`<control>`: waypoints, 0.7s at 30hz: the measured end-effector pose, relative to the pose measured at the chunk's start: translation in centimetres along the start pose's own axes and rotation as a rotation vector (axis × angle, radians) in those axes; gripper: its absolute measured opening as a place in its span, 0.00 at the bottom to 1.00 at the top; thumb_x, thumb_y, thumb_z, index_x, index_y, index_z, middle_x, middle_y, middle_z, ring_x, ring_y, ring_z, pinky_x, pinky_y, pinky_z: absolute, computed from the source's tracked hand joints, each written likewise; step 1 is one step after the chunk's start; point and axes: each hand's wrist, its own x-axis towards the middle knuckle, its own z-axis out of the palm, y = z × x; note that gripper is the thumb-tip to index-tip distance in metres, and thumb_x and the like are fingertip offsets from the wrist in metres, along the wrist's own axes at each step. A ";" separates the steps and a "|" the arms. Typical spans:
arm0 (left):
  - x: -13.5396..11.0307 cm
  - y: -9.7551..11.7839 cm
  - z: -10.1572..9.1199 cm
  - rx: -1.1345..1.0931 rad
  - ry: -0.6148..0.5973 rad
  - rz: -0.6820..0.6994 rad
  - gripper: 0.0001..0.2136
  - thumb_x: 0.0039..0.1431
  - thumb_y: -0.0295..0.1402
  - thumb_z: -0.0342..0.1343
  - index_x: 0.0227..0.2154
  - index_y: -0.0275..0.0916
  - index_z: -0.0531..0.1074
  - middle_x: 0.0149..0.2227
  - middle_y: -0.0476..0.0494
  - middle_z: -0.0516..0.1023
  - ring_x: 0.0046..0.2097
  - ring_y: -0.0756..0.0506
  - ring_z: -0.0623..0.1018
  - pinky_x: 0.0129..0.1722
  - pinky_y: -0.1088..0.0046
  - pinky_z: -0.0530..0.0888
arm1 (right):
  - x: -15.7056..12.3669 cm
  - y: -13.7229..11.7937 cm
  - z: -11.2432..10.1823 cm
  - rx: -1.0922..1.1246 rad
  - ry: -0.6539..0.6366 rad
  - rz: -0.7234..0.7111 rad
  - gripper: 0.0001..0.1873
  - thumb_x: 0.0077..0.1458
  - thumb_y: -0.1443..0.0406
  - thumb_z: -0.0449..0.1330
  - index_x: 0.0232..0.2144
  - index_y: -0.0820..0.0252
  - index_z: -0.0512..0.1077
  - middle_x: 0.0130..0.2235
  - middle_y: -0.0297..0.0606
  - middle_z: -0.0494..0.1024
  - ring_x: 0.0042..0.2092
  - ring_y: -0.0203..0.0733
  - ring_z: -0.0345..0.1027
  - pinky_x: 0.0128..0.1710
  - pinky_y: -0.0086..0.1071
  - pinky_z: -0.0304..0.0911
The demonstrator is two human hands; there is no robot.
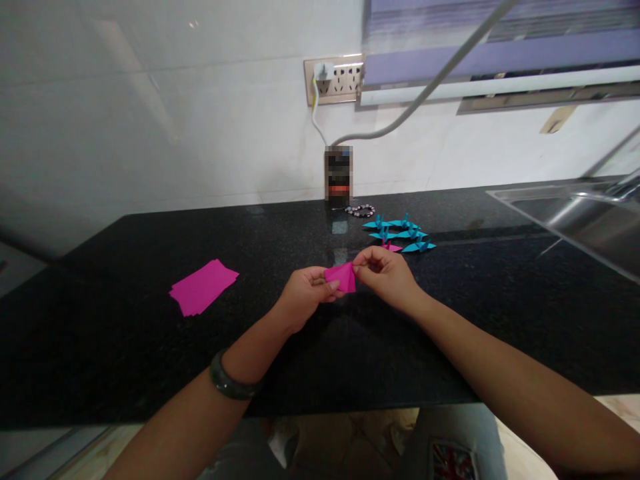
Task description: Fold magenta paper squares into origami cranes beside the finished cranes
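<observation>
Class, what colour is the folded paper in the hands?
The folded paper is bright pink, best seen in the head view.

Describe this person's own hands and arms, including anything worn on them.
The left hand and the right hand are both ungloved, with no sleeves showing. A smooth, rounded, dark greenish-grey bangle circles the left arm above the wrist. No jewellery shows on the right arm.
</observation>
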 end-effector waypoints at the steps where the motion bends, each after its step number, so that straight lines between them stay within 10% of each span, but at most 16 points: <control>1: 0.0 0.0 0.0 -0.005 0.007 -0.002 0.10 0.43 0.28 0.60 0.31 0.31 0.71 0.26 0.44 0.76 0.28 0.52 0.75 0.28 0.79 0.70 | -0.1 -0.1 0.0 -0.043 0.006 -0.025 0.03 0.44 0.68 0.56 0.26 0.61 0.67 0.22 0.30 0.67 0.23 0.31 0.59 0.23 0.26 0.56; 21: 0.2 -0.3 -0.1 -0.038 0.043 0.034 0.11 0.44 0.29 0.60 0.32 0.32 0.70 0.27 0.44 0.77 0.30 0.51 0.76 0.31 0.78 0.70 | -0.5 -1.1 -0.1 -0.240 -0.016 -0.224 0.05 0.49 0.69 0.54 0.28 0.60 0.69 0.30 0.36 0.71 0.32 0.36 0.64 0.30 0.30 0.59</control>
